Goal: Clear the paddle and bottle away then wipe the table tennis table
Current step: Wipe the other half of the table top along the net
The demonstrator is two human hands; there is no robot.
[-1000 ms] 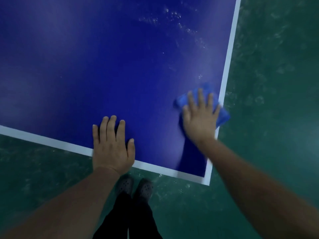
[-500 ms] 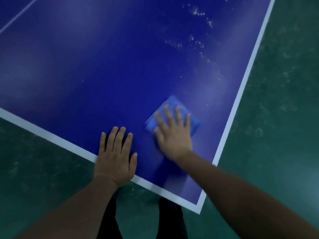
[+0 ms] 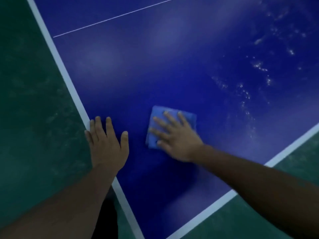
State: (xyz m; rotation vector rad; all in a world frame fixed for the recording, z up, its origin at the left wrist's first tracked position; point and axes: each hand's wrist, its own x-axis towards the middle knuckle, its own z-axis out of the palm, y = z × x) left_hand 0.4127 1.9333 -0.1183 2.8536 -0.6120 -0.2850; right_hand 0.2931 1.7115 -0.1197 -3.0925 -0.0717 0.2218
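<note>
One folded blue cloth [image 3: 172,125], two hands on the dark blue white-edged counter [image 3: 172,66]. My right hand [image 3: 177,140] presses the cloth flat near the corner, fingers spread. My left hand [image 3: 107,144] rests flat at the edge, fingers loosely together; white specks dot the surface to the right.

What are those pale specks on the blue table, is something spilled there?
Pale specks are scattered over the table tennis table, up and to the right of the blue cloth. They could be droplets or dust; I cannot tell which. The right hand presses the cloth flat, the left hand rests at the table's edge.
</note>
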